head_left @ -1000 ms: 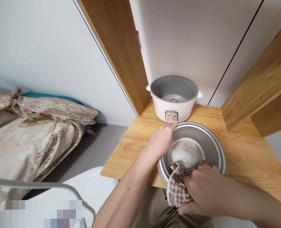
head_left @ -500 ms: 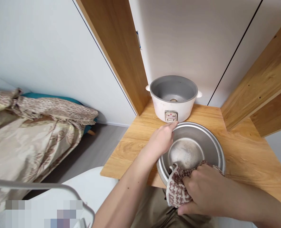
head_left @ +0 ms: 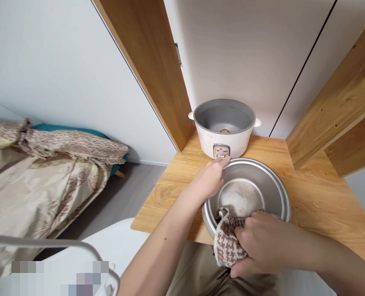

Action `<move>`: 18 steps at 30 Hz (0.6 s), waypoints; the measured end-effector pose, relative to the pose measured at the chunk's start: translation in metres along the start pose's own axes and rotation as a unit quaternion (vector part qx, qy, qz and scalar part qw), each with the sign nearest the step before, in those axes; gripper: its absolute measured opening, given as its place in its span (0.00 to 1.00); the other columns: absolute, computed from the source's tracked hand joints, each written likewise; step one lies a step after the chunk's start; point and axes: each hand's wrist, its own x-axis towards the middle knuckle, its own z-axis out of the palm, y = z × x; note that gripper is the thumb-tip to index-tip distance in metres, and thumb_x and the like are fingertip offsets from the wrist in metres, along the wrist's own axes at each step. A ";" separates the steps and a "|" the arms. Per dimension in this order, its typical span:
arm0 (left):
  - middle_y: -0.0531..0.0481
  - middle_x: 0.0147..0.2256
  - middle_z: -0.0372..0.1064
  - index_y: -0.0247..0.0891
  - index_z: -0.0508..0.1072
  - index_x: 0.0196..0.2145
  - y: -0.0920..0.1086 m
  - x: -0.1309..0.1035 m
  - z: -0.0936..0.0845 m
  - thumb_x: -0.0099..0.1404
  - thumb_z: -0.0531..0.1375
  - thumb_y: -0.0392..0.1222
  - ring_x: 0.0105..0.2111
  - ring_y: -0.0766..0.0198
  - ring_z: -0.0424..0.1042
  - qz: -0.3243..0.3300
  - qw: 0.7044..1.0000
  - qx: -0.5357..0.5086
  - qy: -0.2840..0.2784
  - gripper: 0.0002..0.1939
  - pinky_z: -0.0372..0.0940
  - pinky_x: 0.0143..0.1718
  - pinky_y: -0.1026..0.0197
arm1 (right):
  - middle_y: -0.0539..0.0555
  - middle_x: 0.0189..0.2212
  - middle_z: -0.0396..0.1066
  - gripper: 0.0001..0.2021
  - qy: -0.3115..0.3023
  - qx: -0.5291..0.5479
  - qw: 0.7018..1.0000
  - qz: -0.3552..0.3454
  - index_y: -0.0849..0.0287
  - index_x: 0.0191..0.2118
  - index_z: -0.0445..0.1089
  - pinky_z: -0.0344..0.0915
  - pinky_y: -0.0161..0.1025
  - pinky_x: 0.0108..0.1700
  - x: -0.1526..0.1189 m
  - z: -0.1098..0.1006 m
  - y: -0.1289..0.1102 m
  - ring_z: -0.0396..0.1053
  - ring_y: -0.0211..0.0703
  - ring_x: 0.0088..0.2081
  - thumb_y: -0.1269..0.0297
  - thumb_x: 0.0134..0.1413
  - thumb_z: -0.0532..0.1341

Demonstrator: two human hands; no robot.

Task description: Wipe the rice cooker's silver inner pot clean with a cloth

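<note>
A round metal lid or shallow pan rests on the wooden table, with a stained raised circle at its middle. My left hand is closed on its upper left rim. My right hand grips a brown and white patterned cloth, which lies against the near rim of the metal piece. Just beyond stands a white rice cooker body with no lid on it, its grey inside showing and its switch panel facing me.
The wooden table meets a white wall and wooden posts behind. On the left are a bed with patterned covers, a white surface and a pale curved bar.
My right hand and the cloth have shifted slightly left along the near rim. The left hand keeps its hold, and the view has moved a little.
</note>
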 end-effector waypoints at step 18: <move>0.38 0.66 0.69 0.37 0.68 0.69 -0.006 0.004 0.002 0.70 0.55 0.26 0.64 0.49 0.72 0.035 0.999 -0.009 0.010 0.31 0.67 0.66 0.50 | 0.62 0.34 0.82 0.31 0.007 0.049 0.999 -0.012 0.62 0.42 0.80 0.67 0.44 0.39 0.001 0.004 0.004 0.79 0.56 0.35 0.33 0.61 0.64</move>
